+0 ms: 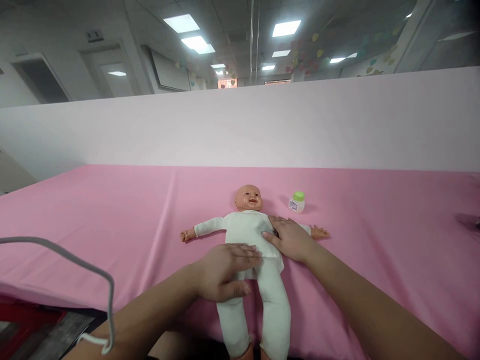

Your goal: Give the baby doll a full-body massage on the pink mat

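A baby doll (250, 230) in white clothes lies on its back on the pink sheet (112, 215), arms spread, head pointing away from me. My left hand (225, 270) rests across the doll's belly and hip with fingers stretched flat and thumb below. My right hand (288, 237) lies flat on the doll's chest and its arm on the right side, fingers extended. Neither hand holds anything.
A small clear bottle with a green cap (297, 201) stands on the sheet just right of the doll's head. A white partition (240, 125) rises behind the bed. A grey cable (75, 265) hangs at the lower left, and the bed's near edge drops off there.
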Demonstrator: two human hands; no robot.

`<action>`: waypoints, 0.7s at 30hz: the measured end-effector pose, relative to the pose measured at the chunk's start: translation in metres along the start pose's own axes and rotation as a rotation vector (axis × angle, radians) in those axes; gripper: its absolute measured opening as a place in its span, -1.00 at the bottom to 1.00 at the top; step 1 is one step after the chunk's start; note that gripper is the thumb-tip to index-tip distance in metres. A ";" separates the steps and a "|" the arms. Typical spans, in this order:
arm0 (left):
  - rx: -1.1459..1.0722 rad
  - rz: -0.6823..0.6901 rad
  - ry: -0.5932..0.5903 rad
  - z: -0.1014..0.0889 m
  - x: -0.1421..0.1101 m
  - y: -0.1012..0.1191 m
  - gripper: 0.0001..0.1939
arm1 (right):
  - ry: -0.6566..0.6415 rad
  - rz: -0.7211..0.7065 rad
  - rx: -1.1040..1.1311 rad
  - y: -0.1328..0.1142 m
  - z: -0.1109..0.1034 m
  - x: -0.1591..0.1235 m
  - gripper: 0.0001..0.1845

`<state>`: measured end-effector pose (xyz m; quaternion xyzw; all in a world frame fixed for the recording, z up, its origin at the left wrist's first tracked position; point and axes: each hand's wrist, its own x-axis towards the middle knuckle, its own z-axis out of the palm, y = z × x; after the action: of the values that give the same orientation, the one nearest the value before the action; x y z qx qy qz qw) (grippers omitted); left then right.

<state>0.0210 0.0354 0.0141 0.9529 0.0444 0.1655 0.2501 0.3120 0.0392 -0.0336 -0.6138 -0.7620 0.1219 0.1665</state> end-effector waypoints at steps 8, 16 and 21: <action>0.166 -0.193 0.034 -0.008 0.032 -0.058 -0.25 | 0.020 -0.017 0.020 -0.003 -0.002 -0.002 -0.27; 0.324 -0.353 0.126 -0.010 0.032 -0.094 -0.29 | 0.002 -0.016 0.029 0.000 -0.001 -0.001 -0.20; 0.351 -0.519 0.162 -0.010 0.021 -0.096 -0.34 | 0.010 -0.024 0.055 0.000 -0.004 -0.002 -0.27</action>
<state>0.0376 0.1270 -0.0181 0.9221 0.3336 0.1610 0.1114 0.3139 0.0373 -0.0303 -0.6004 -0.7647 0.1378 0.1888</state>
